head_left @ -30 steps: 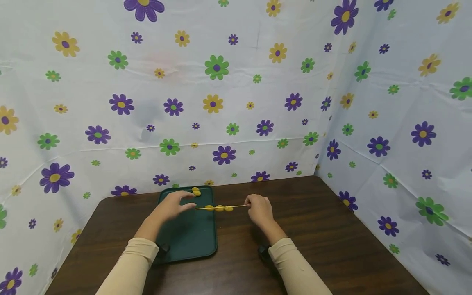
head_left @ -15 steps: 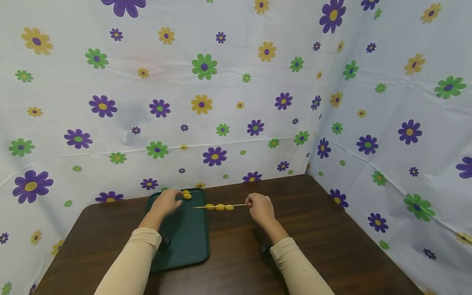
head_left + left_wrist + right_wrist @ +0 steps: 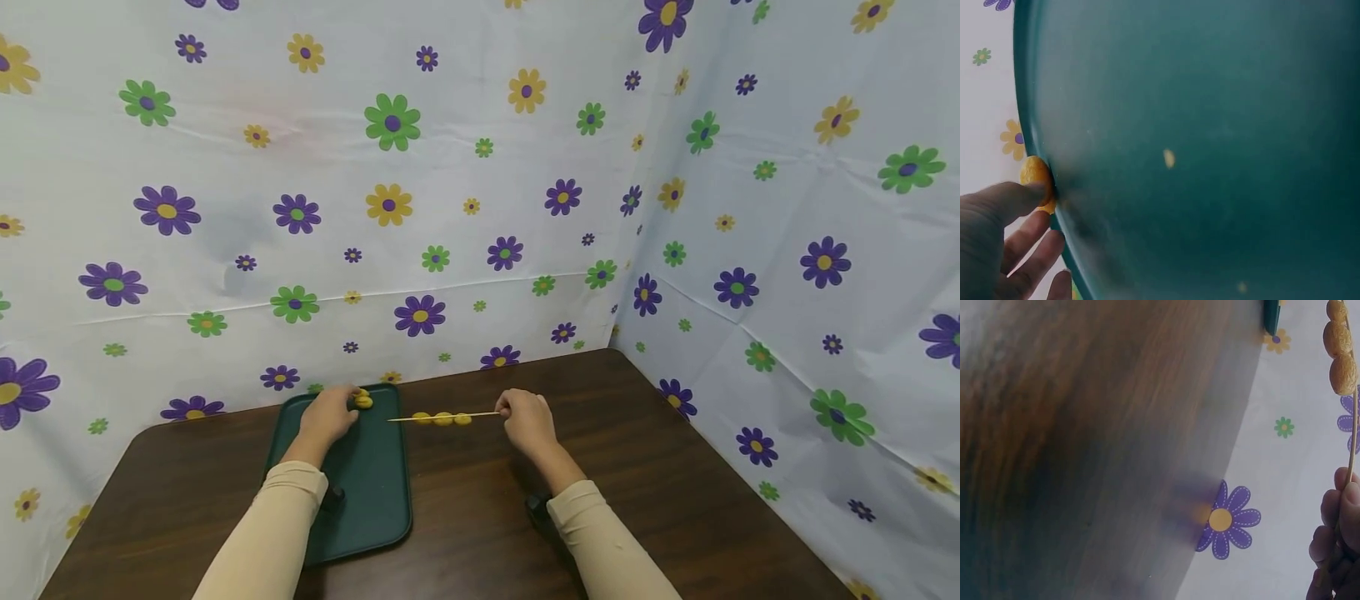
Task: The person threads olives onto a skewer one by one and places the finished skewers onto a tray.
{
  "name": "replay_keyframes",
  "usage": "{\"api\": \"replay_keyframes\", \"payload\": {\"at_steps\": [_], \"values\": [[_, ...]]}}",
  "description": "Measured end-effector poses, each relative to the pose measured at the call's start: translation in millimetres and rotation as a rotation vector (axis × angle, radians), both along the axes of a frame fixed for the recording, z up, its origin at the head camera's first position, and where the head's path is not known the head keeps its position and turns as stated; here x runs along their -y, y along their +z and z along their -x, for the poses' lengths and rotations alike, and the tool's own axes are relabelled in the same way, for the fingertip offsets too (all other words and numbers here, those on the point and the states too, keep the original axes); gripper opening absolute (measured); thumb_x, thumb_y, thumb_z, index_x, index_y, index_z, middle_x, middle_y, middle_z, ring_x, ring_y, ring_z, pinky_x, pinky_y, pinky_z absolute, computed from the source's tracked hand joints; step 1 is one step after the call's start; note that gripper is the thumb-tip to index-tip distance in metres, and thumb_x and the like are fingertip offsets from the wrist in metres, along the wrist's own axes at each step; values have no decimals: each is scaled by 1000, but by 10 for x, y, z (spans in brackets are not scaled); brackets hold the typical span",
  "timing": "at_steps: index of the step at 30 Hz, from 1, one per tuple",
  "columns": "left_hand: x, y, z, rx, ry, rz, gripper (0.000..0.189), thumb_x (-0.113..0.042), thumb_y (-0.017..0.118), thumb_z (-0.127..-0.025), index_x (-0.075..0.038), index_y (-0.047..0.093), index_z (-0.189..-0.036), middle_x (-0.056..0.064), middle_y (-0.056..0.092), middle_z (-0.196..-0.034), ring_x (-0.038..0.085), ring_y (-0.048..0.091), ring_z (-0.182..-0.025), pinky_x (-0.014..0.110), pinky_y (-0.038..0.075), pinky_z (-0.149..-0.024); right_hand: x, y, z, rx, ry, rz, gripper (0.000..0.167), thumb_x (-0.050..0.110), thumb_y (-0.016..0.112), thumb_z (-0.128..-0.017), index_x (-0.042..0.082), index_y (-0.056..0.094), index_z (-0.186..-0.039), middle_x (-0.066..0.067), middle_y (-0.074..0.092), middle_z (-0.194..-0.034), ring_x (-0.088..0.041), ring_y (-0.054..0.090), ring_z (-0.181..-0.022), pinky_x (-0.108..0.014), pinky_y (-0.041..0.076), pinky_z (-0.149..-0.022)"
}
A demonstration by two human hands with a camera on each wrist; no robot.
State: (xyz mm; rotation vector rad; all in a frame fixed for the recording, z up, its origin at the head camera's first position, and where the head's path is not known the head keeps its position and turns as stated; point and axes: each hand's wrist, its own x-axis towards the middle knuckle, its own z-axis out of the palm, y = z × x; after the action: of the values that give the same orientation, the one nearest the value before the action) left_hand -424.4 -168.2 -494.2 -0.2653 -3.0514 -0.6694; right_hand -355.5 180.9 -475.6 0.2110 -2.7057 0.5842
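Note:
In the head view, my right hand pinches the end of a thin wooden skewer and holds it level, its point toward the left. Three yellow oval pieces with wrinkled skin are threaded along it. My left hand is at the far end of a dark green tray, where loose yellow oval pieces lie. The left wrist view has the thumb on one yellow oval piece, with fingertips just below it; part of a second piece shows behind.
The tray rests on a brown wood-grain table, left of the middle. Small yellow crumbs are on the tray. A white flower-print sheet hangs behind the table and along its right side.
My left hand has moved from beside the skewer's point to the loose pieces at the tray's far end and closed on one. My right hand still holds the skewer. The view has turned right.

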Motion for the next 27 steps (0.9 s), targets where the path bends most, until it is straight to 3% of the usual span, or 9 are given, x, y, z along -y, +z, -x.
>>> {"api": "replay_keyframes", "payload": {"at_steps": [7, 18, 27], "values": [[-1, -19, 11, 1, -26, -39, 40, -10, 71, -94, 0, 63, -132, 26, 65, -123, 42, 62, -112, 61, 48, -95, 20, 1, 39, 18, -11, -2, 19, -3, 72, -88, 15, 71, -81, 2, 71, -84, -18, 65, -78, -40, 47, -84], [43, -95, 58, -33, -10, -30, 22, -15, 77, -91, -3, 67, -107, 13, 68, -100, 25, 62, -82, 51, 53, -78, 54, -8, 76, 15, -3, -5, 19, -3, 71, -88, 15, 70, -80, 1, 71, -83, -19, 65, -77, -40, 47, -82], [71, -76, 0, -2, -29, -82, 21, -17, 77, -90, -4, 68, -104, 11, 69, -100, 23, 61, -81, 50, 53, -79, 22, -41, 85, 39, -25, -8, 19, -2, 71, -89, 14, 69, -80, 1, 70, -83, -20, 65, -78, -43, 48, -87]]}}
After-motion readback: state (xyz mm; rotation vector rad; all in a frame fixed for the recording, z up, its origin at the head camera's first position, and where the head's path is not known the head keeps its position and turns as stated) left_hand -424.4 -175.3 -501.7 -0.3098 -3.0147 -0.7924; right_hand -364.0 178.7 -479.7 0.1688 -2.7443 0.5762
